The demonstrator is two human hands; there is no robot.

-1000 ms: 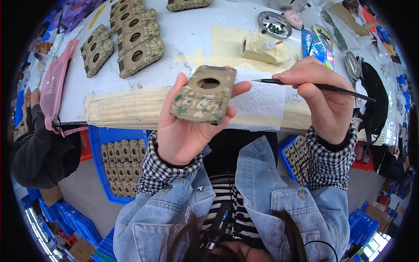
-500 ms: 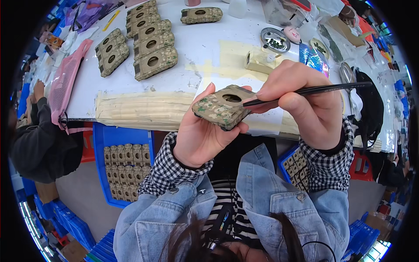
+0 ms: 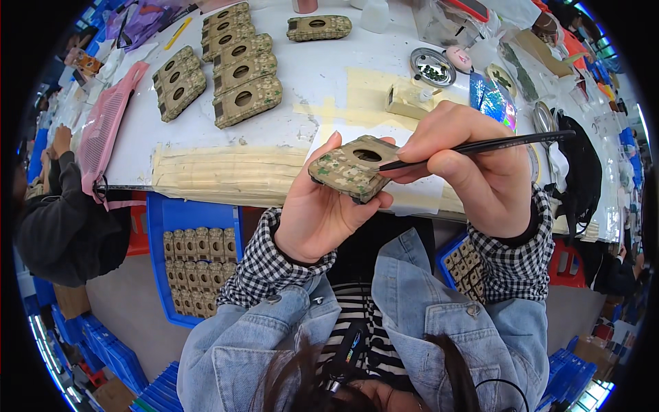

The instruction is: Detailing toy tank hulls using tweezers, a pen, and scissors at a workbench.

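Note:
My left hand (image 3: 317, 216) is closed around a camouflage-patterned plastic casing (image 3: 343, 173), holding it tilted above the table's near edge. An oval opening (image 3: 365, 155) with a dark inside shows in the casing's upper face. Pinched between the fingers of my right hand (image 3: 484, 161) is a pair of slim black tweezers (image 3: 511, 141). Their pointed tip meets the casing's face just below the opening; whether anything sits in the tip is too small to tell.
More camouflage casings (image 3: 247, 99) stand in rows at the far left, and a single one (image 3: 319, 28) lies farther back. A round dish (image 3: 432, 67) holds small dark green pieces. Blue crates (image 3: 156, 275) flank my lap. A pink mesh bag (image 3: 106, 134) hangs over the edge.
The tweezers' tip has shifted slightly left and down across the casing's face, and my right hand has moved a little left with it. My left hand has tilted the casing slightly.

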